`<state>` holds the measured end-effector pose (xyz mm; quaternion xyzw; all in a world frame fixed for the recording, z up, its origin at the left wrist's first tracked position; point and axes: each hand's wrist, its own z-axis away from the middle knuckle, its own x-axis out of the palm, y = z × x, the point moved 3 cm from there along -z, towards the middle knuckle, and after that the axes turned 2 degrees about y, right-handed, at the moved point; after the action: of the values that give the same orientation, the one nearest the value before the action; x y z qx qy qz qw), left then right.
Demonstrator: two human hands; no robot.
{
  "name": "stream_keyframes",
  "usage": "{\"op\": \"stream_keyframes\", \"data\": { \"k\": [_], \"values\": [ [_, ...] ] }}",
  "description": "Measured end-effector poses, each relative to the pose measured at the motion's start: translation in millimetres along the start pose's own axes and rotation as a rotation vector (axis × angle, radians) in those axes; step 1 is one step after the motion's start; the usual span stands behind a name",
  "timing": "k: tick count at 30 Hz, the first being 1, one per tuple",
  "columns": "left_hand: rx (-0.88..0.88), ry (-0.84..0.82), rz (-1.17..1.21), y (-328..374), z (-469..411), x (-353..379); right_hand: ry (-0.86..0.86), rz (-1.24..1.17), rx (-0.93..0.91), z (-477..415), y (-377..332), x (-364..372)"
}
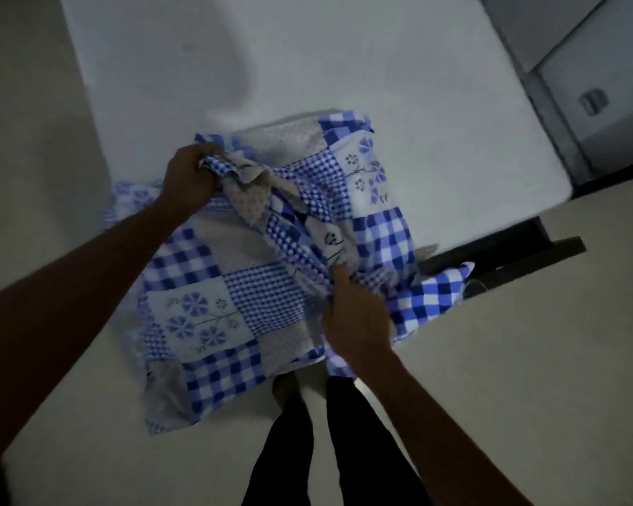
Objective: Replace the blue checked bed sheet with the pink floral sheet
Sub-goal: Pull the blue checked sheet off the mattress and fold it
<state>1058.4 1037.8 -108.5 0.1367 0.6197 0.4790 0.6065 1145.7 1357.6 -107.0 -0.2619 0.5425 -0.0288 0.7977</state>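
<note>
**Blue sheet [212, 308]: removal step, bundle held at the near edge of the mattress**

**Position.** The blue sheet is off the bed surface and gathered into a loose bundle. Its far part lies on the near edge of the mattress [344, 60], and the rest hangs in front of the person's legs [329, 443], above the floor [527, 359]. The mattress top is bare and white. A dark bed frame [508, 250] shows under the near right corner.

**Grip.** The left hand [192, 177] is closed on a bunched fold at the far left of the bundle. The right hand [355, 315] is closed on a twisted fold at the near right. Both hands clamp cloth.

**Orientation.** The bundle is crumpled and has no clean long axis. The gathered ridge between the hands runs diagonally, from far left to near right. The printed face is mostly up, and the paler reverse shows at the folds near the left hand.

**Step in hand.** Judged from the bare mattress, stripping is done, and the sheet is being gathered or folded for removal. The pink sheet is not in view.

**Next move.** Draw the trailing corners in, lift the bundle clear of the mattress edge, and set it aside. Keep the hanging part off the feet. Then fetch the pink sheet.
</note>
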Motion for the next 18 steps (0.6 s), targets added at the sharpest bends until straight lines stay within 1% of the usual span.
{"op": "stream_keyframes", "data": {
  "k": [3, 5, 7, 9, 11, 13, 14, 15, 17, 18],
  "values": [
    [-0.128, 0.144, 0.182, -28, 29, -50, -0.076, -0.125, -0.078, 12, -69, 37],
    [-0.177, 0.238, 0.242, -53, 43, -82, -0.141, -0.163, -0.117, 25, -113, 60],
    [-0.184, 0.297, 0.269, -81, 55, -116, -0.225, -0.165, -0.147, 41, -152, 84],
    [-0.182, 0.355, 0.25, -123, 66, -146, -0.263, -0.15, -0.177, 54, -187, 108],
    [-0.183, 0.399, 0.237, -161, 74, -168, -0.327, -0.218, -0.181, 61, -217, 133],
    [-0.207, 0.445, 0.284, -167, 84, -182, -0.398, -0.285, -0.214, 66, -242, 158],
    [-0.23, 0.443, 0.289, -173, 85, -185, -0.417, -0.292, -0.226, 66, -251, 168],
    [-0.22, 0.398, 0.248, -179, 84, -185, -0.443, -0.283, -0.222, 64, -256, 180],
    [-0.11, 0.254, 0.091, -181, 81, -178, -0.481, -0.267, -0.202, 58, -256, 196],
    [-0.045, 0.216, 0.003, -175, 85, -174, -0.51, -0.267, -0.201, 54, -251, 200]
  ]
}}
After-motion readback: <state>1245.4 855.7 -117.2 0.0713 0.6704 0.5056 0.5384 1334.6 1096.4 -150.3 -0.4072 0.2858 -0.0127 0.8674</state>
